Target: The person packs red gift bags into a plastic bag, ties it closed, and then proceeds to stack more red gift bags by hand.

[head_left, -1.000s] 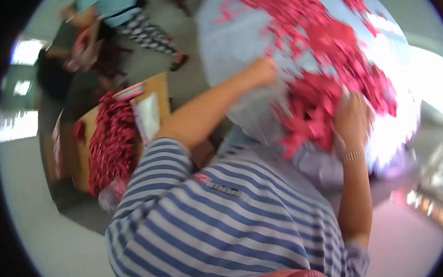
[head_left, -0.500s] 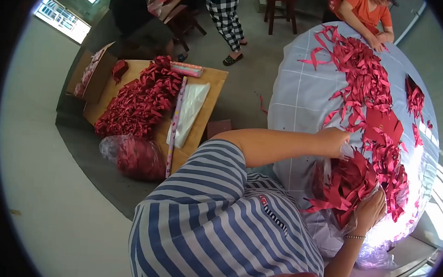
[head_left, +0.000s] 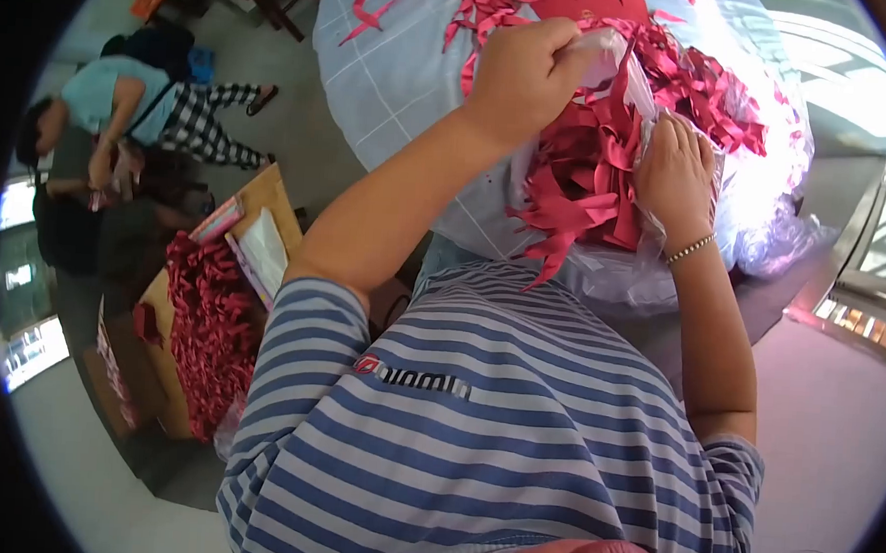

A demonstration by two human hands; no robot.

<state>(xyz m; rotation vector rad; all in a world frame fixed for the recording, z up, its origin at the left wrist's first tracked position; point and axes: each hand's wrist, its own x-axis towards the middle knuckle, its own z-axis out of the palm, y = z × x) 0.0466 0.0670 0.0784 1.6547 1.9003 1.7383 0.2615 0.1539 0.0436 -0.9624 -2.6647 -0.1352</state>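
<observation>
A clear plastic bag (head_left: 649,225) filled with red ribbon-like strips (head_left: 582,169) lies at the table's near edge. Its mouth faces me, and several strips hang out over the rim. My left hand (head_left: 531,76) is closed in a pinch on the bag's upper edge, pulling the film taut above the strips. On the bag's right side, my right hand (head_left: 677,174), with a beaded bracelet at the wrist, presses its fingers together over the plastic. Its fingertips touch the film beside the strips.
Loose red strips (head_left: 713,100) and a red sheet (head_left: 598,2) cover the far part of the white-clothed table (head_left: 372,98). Crumpled clear plastic (head_left: 781,239) lies at the right edge. A wooden table (head_left: 284,213) on the left bears a red heap (head_left: 204,334). A person (head_left: 122,99) stands behind it.
My view has swung, so the bag and both hands appear higher in the picture. My left hand has risen over the bag's mouth with its edge. My right hand remains on the bag's right side.
</observation>
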